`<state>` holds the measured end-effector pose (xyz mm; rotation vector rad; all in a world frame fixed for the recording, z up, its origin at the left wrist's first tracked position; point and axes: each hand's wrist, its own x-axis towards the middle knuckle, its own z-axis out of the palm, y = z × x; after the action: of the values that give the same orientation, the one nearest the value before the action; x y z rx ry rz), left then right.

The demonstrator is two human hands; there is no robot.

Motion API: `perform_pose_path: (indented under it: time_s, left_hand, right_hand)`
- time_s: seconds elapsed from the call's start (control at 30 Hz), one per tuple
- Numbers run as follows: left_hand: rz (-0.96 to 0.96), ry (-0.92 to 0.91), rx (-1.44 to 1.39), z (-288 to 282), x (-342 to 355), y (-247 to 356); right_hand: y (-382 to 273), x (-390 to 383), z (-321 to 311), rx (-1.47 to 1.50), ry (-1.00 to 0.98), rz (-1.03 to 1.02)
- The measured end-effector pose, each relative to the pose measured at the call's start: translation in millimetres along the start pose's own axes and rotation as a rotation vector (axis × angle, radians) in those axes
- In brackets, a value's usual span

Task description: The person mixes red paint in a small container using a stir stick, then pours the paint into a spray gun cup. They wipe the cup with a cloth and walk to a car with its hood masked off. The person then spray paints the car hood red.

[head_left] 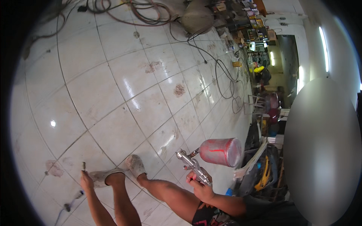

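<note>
My right hand (pixel 201 187) is closed round the handle of a silver spray gun (pixel 194 165). Its cup (pixel 220 151), translucent and stained red, sticks out to the right of the gun body. Lower left, my left hand (pixel 87 182) pinches a small brass-coloured fitting (pixel 83 165) that points away from me. Close by that hand, a thin hose with a metal coupling (pixel 78 194) on its end shows against the tiles; whether it touches the floor I cannot tell.
My feet in dusty clogs (pixel 136 165) stand on stained white floor tiles (pixel 109 86). Black cables (pixel 220 67) and coiled hoses (pixel 147 15) lie farther off. Crowded shelves (pixel 256 32), a red chair (pixel 272 105) and piled parts with a yellow piece (pixel 265 173) line the right side.
</note>
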<state>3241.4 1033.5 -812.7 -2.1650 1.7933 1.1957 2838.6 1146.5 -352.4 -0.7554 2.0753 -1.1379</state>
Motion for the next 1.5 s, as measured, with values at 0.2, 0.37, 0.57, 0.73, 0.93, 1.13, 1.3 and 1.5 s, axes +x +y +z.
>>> perform_pose_path:
  time_s: [0.2,0.37,0.57,0.73,0.93,1.13,1.3,1.5]
  left_hand:
    - [0.22,-0.044,-0.311,-89,-236,77]
    - [0.276,-0.211,-0.704,-241,-433,198]
    - [0.432,-0.026,-0.762,-349,-586,256]
    - [0.281,-0.051,-1.215,-410,-669,272]
    - [0.356,0.208,-1.387,-484,-739,208]
    - [0.402,0.347,-1.69,-528,-789,141]
    - [0.371,0.501,-1.762,-551,-780,91]
    - [0.406,0.633,-1.912,-618,-757,35]
  right_hand:
    - [-89,-54,-53,-0.091,-0.171,0.034]
    - [-190,-104,-65,-0.16,-0.237,-0.229]
    - [-335,-164,-34,-0.15,-0.515,-0.404]
    - [-399,-239,45,-0.032,-0.576,-0.484]
    - [-476,-386,104,0.147,-0.792,-0.389]
    - [-506,-495,173,0.258,-0.938,-0.347]
    - [-523,-539,238,0.211,-0.996,-0.446]
    - [-560,-575,329,0.204,-1.161,-0.465]
